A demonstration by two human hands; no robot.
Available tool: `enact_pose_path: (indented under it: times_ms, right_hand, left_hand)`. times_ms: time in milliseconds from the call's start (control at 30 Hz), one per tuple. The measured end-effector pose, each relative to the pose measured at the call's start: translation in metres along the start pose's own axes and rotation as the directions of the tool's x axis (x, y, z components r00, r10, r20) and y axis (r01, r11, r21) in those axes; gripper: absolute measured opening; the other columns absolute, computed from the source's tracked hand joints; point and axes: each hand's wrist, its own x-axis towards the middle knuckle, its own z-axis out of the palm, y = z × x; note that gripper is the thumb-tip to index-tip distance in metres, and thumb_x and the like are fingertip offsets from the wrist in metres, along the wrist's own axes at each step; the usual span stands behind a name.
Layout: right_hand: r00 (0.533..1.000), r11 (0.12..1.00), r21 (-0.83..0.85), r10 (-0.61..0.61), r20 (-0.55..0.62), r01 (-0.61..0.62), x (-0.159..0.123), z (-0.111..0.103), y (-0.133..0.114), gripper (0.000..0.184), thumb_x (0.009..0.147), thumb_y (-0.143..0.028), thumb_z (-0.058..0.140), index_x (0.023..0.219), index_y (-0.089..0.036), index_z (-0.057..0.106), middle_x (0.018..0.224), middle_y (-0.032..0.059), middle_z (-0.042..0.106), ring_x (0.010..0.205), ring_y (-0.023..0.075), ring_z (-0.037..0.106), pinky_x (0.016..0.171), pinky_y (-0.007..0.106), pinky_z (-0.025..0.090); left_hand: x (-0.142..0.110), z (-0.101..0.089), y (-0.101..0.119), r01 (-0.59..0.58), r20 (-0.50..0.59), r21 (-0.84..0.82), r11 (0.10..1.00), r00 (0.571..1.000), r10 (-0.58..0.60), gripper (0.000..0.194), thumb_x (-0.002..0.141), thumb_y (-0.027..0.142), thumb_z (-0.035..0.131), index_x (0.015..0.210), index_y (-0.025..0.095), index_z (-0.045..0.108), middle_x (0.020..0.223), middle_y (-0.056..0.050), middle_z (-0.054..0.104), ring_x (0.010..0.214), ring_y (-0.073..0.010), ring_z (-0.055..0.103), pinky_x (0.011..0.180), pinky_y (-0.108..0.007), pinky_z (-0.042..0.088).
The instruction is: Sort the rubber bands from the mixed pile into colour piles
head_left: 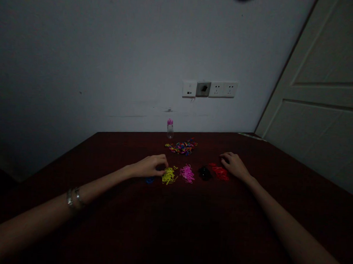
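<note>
Head view shows the yellow band pile (168, 176) between blue (149, 180) and pink piles (187, 173), longest near-to-far. The left hand (151, 166) points rightward, curled at its edge; the right hand (234, 165) bends beside the red pile (221, 172), both grips unclear.

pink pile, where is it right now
In the head view, the pink pile lies near the middle, between the yellow pile and the black pile.

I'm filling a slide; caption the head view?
Two hands beside yellow, pink, black and red piles; a mixed-colour pile and bottle lie beyond.
</note>
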Motion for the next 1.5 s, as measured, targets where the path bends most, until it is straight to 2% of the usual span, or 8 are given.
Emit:
enact_pose_path:
  times_ms: [367, 500, 600, 733, 900, 1033, 1333, 1500]
  right_hand:
    - [1.000, 1.000, -0.016, -0.012, -0.010, 0.012, -0.001, 0.000, 0.000, 0.030, 0.083, -0.028, 0.042, 0.102, -0.018, 0.064, 0.107, 0.0101, 0.061, 0.099, 0.0238, 0.054, 0.088, 0.037, 0.040]
    - [1.000, 1.000, -0.020, -0.015, -0.006, 0.015, 0.000, 0.000, 0.001, 0.031, 0.083, -0.028, 0.042, 0.102, -0.018, 0.064, 0.107, 0.0105, 0.061, 0.099, 0.0236, 0.054, 0.088, 0.036, 0.040]
    - [1.000, 1.000, -0.016, -0.021, -0.005, 0.021, 0.001, 0.001, 0.002, 0.031, 0.083, -0.028, 0.042, 0.102, -0.018, 0.064, 0.107, 0.0107, 0.061, 0.098, 0.0235, 0.054, 0.088, 0.037, 0.040]
    - [1.000, 1.000, -0.009, -0.021, 0.003, 0.021, 0.001, 0.002, 0.003, 0.030, 0.083, -0.028, 0.042, 0.102, -0.018, 0.064, 0.107, 0.0103, 0.061, 0.099, 0.0230, 0.054, 0.088, 0.036, 0.039]
    - [1.000, 1.000, -0.011, -0.013, -0.006, 0.013, 0.000, 0.001, 0.001, 0.030, 0.083, -0.028, 0.043, 0.101, -0.017, 0.064, 0.107, 0.0104, 0.061, 0.098, 0.0236, 0.053, 0.087, 0.036, 0.039]
    - [1.000, 1.000, -0.015, -0.003, -0.016, 0.002, -0.001, 0.000, -0.001, 0.030, 0.082, -0.028, 0.043, 0.101, -0.018, 0.064, 0.107, 0.0107, 0.061, 0.098, 0.0241, 0.053, 0.086, 0.036, 0.040]
    - [1.000, 1.000, -0.025, 0.016, 0.001, -0.016, 0.000, -0.002, -0.004, 0.031, 0.083, -0.027, 0.042, 0.103, -0.018, 0.064, 0.107, 0.0103, 0.061, 0.099, 0.0224, 0.053, 0.088, 0.035, 0.039]
    - [1.000, 1.000, -0.016, 0.011, 0.011, -0.011, -0.001, -0.004, -0.006, 0.031, 0.084, -0.027, 0.041, 0.103, -0.017, 0.063, 0.108, 0.0106, 0.061, 0.099, 0.0225, 0.054, 0.089, 0.035, 0.040]
  left_hand:
    - [-0.006, 0.014, 0.003, -0.012, 0.053, 0.081, 0.997, 0.999, 0.008, 0.034, 0.076, 0.030, 0.056, 0.108, 0.019, 0.057, 0.096, -0.004, 0.058, 0.082, -0.0136, 0.053, 0.071, -0.025, 0.041]
    - [0.000, 0.013, -0.009, 0.016, -0.014, 0.030, 0.999, 1.000, -0.015, 0.032, 0.077, 0.031, 0.052, 0.107, 0.018, 0.058, 0.089, -0.004, 0.059, 0.075, -0.0124, 0.053, 0.069, -0.024, 0.042]
    - [0.009, 0.009, -0.035, 0.089, -0.144, 0.015, 0.996, 0.986, -0.086, 0.030, 0.077, 0.029, 0.050, 0.103, 0.017, 0.059, 0.087, -0.004, 0.061, 0.075, -0.0131, 0.054, 0.071, -0.025, 0.042]
    - [0.021, 0.000, -0.087, 0.280, -0.351, -0.025, 0.960, 0.896, -0.270, 0.028, 0.076, 0.026, 0.047, 0.096, 0.014, 0.062, 0.084, -0.004, 0.062, 0.074, -0.0143, 0.055, 0.070, -0.025, 0.043]
    - [0.031, -0.004, -0.142, 0.490, -0.593, -0.116, 0.864, 0.663, -0.456, 0.028, 0.070, 0.020, 0.047, 0.090, 0.013, 0.065, 0.081, -0.006, 0.065, 0.075, -0.0161, 0.058, 0.072, -0.025, 0.044]
    - [0.034, 0.002, -0.158, 0.542, -0.633, -0.275, 0.794, 0.520, -0.574, 0.028, 0.069, 0.022, 0.049, 0.089, 0.012, 0.065, 0.073, -0.005, 0.065, 0.069, -0.0161, 0.059, 0.067, -0.025, 0.045]
    - [0.031, 0.008, -0.158, 0.482, -0.625, -0.480, 0.733, 0.399, -0.671, 0.027, 0.068, 0.022, 0.047, 0.086, 0.011, 0.064, 0.055, -0.001, 0.060, 0.054, -0.0133, 0.056, 0.056, -0.021, 0.043]
    - [0.028, 0.010, -0.162, 0.446, -0.632, -0.508, 0.737, 0.389, -0.671, 0.026, 0.068, 0.022, 0.046, 0.085, 0.012, 0.063, 0.051, 0.000, 0.058, 0.050, -0.0128, 0.055, 0.054, -0.021, 0.042]
